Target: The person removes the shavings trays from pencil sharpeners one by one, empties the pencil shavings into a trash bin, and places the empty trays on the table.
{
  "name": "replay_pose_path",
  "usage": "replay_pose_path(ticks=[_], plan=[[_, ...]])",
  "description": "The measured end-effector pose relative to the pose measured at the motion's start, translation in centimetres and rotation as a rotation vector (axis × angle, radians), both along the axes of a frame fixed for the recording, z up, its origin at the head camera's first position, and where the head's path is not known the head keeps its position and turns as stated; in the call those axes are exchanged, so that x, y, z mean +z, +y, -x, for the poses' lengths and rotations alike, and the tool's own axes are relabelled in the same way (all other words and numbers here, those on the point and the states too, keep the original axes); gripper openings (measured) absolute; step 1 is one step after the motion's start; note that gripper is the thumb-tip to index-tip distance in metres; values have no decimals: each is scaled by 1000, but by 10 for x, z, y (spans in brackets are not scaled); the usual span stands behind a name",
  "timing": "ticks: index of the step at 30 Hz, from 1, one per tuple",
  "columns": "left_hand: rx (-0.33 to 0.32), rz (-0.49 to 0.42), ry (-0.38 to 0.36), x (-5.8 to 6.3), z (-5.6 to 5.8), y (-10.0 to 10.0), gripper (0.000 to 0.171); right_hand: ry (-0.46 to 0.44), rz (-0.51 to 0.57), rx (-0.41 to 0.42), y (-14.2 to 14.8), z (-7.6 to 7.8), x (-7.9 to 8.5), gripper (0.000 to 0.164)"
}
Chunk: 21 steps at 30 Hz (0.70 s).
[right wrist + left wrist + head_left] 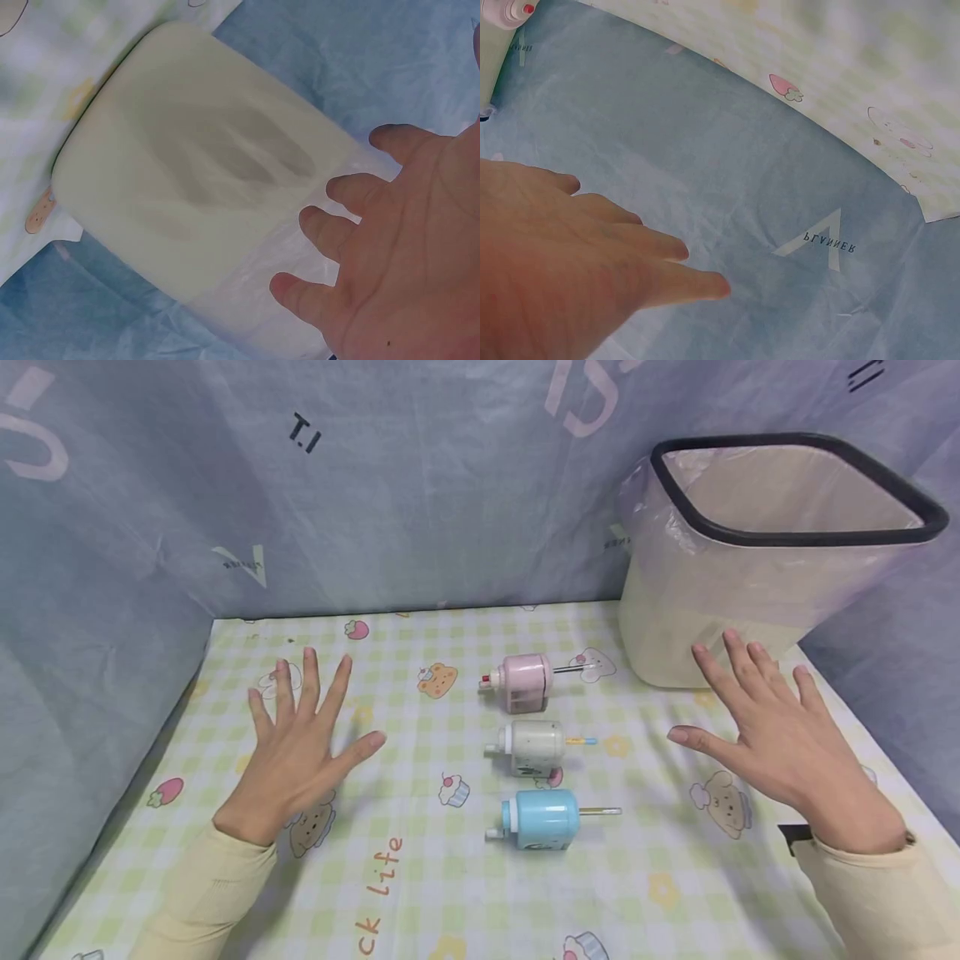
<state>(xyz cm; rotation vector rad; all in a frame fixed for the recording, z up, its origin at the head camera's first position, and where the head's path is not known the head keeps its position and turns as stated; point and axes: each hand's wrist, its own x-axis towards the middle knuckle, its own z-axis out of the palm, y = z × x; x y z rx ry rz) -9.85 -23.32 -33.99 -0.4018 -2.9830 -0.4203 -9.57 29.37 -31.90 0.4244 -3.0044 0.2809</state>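
Three crank pencil sharpeners lie in a column at the table's middle: a pink one (526,681) at the back, a pale grey one (537,747) between, a light blue one (547,818) in front. Each has a crank on its left and a pencil-like stick poking out on its right. My left hand (296,764) hovers left of them, fingers spread, holding nothing. On the other side my right hand (783,743) is also spread over the table, its fingertips overlapping the lower part of the bin. In the right wrist view its palm (405,247) shows bare.
A cream bin (697,610) with a black rim and a clear plastic liner stands at the back right. The table carries a green checked cloth (300,885) with cartoon prints. Blue-grey sheeting (420,527) hangs behind and at both sides.
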Motion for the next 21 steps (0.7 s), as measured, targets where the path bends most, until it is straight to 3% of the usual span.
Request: replay_pose_path(ticks=[13,16,21], plan=[[-27,14,15,-2,0,9,92,-28,27,-1,-4,-4,1,102],[-68,-20,81,-4,0,19,89,-15,32,3,-5,-7,2,101],[-184,-103,289,-6,-2,42,79,61,58,48,-9,-10,2,97]])
